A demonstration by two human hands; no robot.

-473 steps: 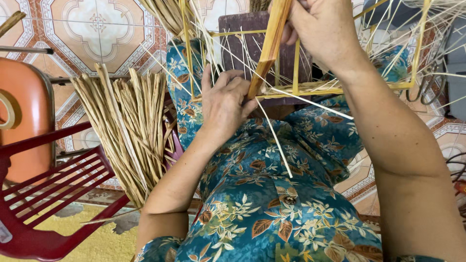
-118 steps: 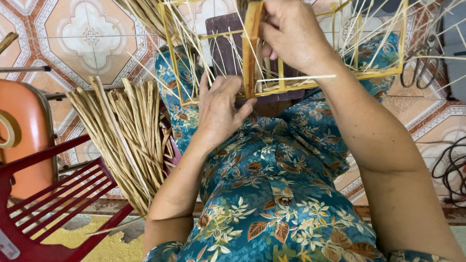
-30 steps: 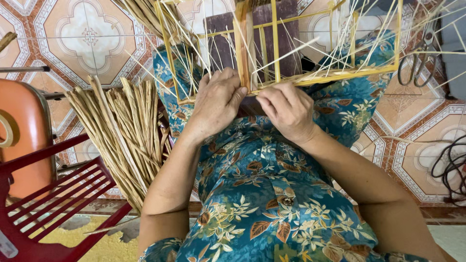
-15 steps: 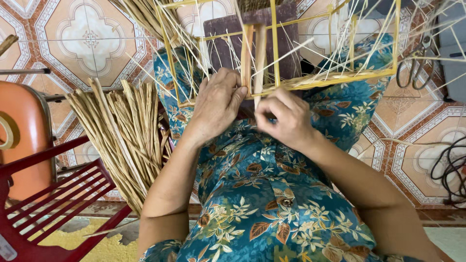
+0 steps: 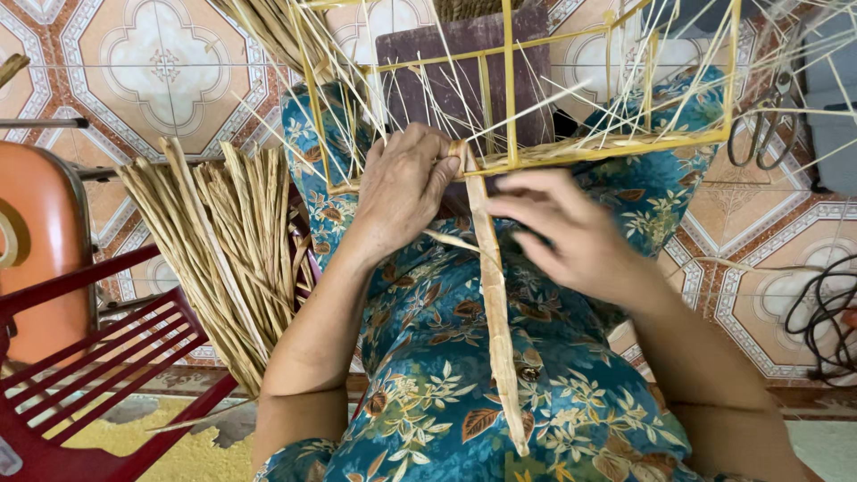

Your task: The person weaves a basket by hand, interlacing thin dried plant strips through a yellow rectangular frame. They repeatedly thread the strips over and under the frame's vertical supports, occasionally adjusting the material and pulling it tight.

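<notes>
Head view: left hand pinches the top of the flat straw strip against the yellow frame. Its long axis runs down the lap toward the person. Right hand hovers just right of it, fingers loosely spread, holding nothing, equally near.

Frame on the lap, strip hanging below it, reed bundle left, chair farther left.
</notes>
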